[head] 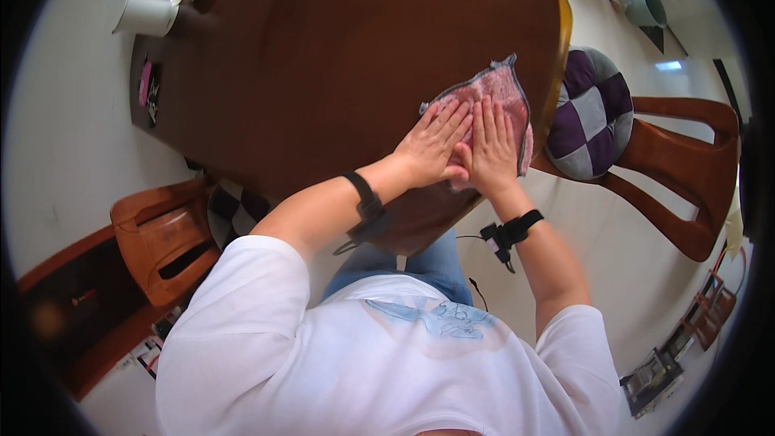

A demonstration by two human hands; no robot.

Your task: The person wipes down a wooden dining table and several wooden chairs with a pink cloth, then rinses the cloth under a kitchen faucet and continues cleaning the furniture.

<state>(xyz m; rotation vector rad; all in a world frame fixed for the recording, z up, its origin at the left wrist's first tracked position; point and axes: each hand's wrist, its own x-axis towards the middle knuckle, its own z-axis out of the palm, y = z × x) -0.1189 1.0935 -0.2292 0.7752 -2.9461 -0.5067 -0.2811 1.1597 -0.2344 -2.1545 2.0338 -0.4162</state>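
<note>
A pink cloth [505, 94] with dark stitched edging lies spread on the dark brown wooden table [339, 60], close to its right-hand edge. Both palms press flat on it, side by side. My left hand [433, 145] covers the cloth's left part, with fingers stretched away from me. Beside it, my right hand [491, 148] rests with its fingers extended and its thumb against the left hand. Neither hand curls around the cloth. Part of the cloth is hidden beneath the palms.
At the table's far left stand a white electric kettle [148, 12] with its lid raised, and a pink item [145, 83]. A wooden chair [678, 151] with a checkered cushion [590, 112] sits close on the right. Another wooden chair [163, 236] is at left. A bucket [646, 9] stands beyond.
</note>
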